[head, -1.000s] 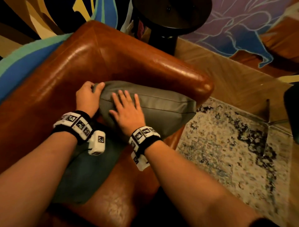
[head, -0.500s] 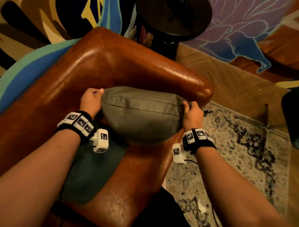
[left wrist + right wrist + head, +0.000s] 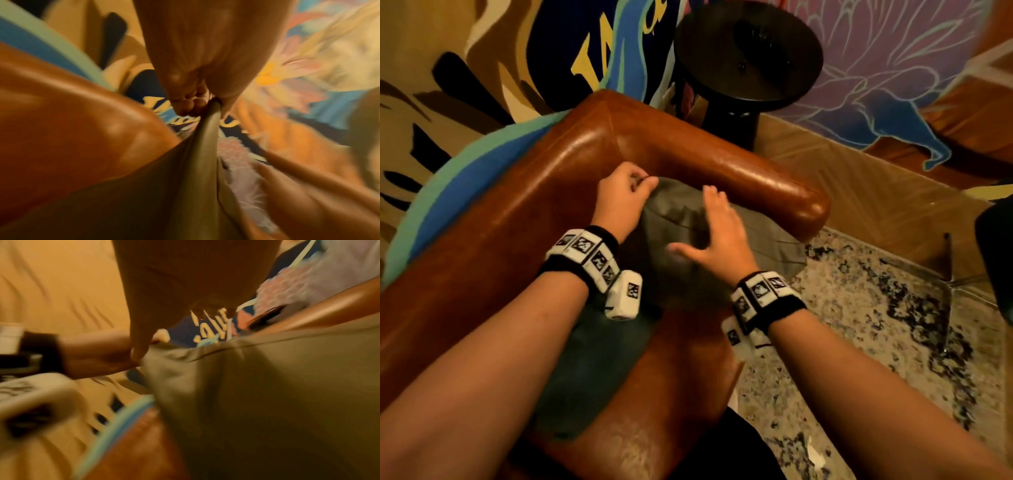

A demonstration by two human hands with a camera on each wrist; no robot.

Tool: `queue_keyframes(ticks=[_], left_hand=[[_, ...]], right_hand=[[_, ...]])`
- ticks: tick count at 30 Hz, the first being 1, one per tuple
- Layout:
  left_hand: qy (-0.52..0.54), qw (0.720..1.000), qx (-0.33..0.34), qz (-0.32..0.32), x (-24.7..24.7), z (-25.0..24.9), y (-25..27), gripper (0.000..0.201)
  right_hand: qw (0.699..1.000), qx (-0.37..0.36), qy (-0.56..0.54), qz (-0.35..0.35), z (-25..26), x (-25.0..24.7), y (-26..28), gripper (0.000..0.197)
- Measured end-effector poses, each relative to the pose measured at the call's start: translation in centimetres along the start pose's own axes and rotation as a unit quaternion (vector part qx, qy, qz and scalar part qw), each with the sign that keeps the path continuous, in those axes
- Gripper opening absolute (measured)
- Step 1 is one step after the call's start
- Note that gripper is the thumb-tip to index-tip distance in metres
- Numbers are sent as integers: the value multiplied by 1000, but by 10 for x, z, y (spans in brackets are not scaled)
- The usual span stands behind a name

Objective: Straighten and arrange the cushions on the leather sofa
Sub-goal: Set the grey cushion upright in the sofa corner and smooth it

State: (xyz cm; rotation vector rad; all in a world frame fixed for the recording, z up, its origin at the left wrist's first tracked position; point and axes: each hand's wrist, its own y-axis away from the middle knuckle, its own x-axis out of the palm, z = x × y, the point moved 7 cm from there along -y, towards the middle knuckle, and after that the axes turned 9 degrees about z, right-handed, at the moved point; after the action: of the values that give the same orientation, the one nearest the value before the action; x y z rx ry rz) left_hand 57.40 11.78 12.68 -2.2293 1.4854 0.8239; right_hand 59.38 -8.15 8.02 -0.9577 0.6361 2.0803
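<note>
Fingers (image 3: 186, 105) pinching grey cushion (image 3: 763, 236) corner, teal cushion (image 3: 592, 370) beneath, round side table (image 3: 748, 51) behind

The grey cushion (image 3: 767, 236) sits in the corner of the brown leather sofa (image 3: 517, 219), leaning against the armrest, one lower corner poking out past the seat's front edge. It is smooth, plump, with a seam along its edge; its top left corner is bunched and pulled up, and its face is dented and shadowed. A darker teal cushion (image 3: 592, 363) lies flat on the seat just beside it, partly tucked under the grey one. The sofa's leather is glossy, with rounded, padded arms.
</note>
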Motion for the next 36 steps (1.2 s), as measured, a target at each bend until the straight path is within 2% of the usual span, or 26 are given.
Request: queue_keyframes(ticks=[1, 2, 3, 5, 7, 8, 9, 10, 11, 12, 13, 14, 16, 18, 19, 21, 22, 24, 25, 26, 27, 28, 30, 32, 34, 36], left_hand=[[-4, 999, 39, 21, 6, -25, 1, 22], [-12, 995, 78, 54, 14, -50, 2, 21], [-20, 988, 119, 97, 23, -71, 4, 20], [17, 970, 164, 179, 37, -89, 10, 19], [28, 975, 148, 166, 31, -65, 2, 23], [-15, 987, 97, 129, 25, -33, -6, 27], [-71, 992, 11, 105, 21, 10, -13, 34], [-120, 981, -104, 110, 21, 60, -14, 43], [-151, 954, -217, 139, 27, 109, -6, 51], [-155, 926, -294, 181, 39, 144, 4, 58], [-128, 907, -335, 222, 54, 166, 16, 63], [-79, 901, -351, 241, 68, 178, 23, 65], [59, 891, -385, 232, 94, 191, 33, 71], [106, 908, -345, 213, 111, 191, 29, 84], [85, 925, -303, 214, 113, 185, 24, 74], [48, 946, -248, 205, 115, 179, 16, 38], [51, 949, -237, 201, 114, 174, 13, 33], [69, 957, -226, 167, 110, 164, 4, 34], [66, 965, -209, 141, 103, 157, -2, 38], [56, 971, -193, 126, 98, 149, -7, 43], [39, 975, -187, 117, 93, 144, -11, 45], [23, 976, -185, 113, 89, 139, -15, 45], [-4, 981, -166, 100, 75, 127, -24, 43], [-13, 986, -150, 74, 54, 120, -30, 44], [-13, 988, -145, 60, 34, 119, -34, 41], [-13, 988, -147, 54, 22, 117, -34, 37]], right_hand=[[999, 14, -37, 25, 20, 5, -8, 118], [995, 40, -95, 17, 35, 0, -14, 117], [984, 74, -162, -24, 40, -12, -18, 108], [956, 129, -228, -134, 25, -43, -10, 74], [933, 188, -230, -206, -12, -69, 6, 35], [916, 224, -236, -234, -39, -76, 16, 30], [893, 256, -268, -257, -67, -78, 26, 32], [867, 269, -317, -275, -91, -77, 33, 33], [847, 279, -353, -284, -113, -70, 39, 32], [846, 290, -350, -277, -128, -64, 43, 32], [866, 310, -310, -240, -136, -54, 46, 35], [890, 318, -268, -190, -137, -44, 47, 41], [928, 322, -178, -55, -142, -10, 54, 52], [928, 324, -178, 47, -150, 25, 72, 52], [928, 319, -180, 66, -158, 37, 80, 61], [931, 317, -171, 60, -175, 45, 96, 77], [930, 332, -153, 45, -190, 44, 103, 78], [902, 416, -118, -6, -217, 31, 121, 82], [872, 474, -120, -15, -225, 26, 132, 85], [846, 518, -123, -14, -230, 22, 141, 85], [838, 532, -122, 0, -229, 19, 143, 79], [848, 516, -116, 17, -227, 18, 140, 70], [890, 445, -98, 20, -221, 13, 124, 59], [919, 384, -94, -13, -211, -2, 110, 58], [925, 366, -93, -49, -210, -19, 103, 59], [929, 364, -58, -24, -210, -23, 94, 54]])
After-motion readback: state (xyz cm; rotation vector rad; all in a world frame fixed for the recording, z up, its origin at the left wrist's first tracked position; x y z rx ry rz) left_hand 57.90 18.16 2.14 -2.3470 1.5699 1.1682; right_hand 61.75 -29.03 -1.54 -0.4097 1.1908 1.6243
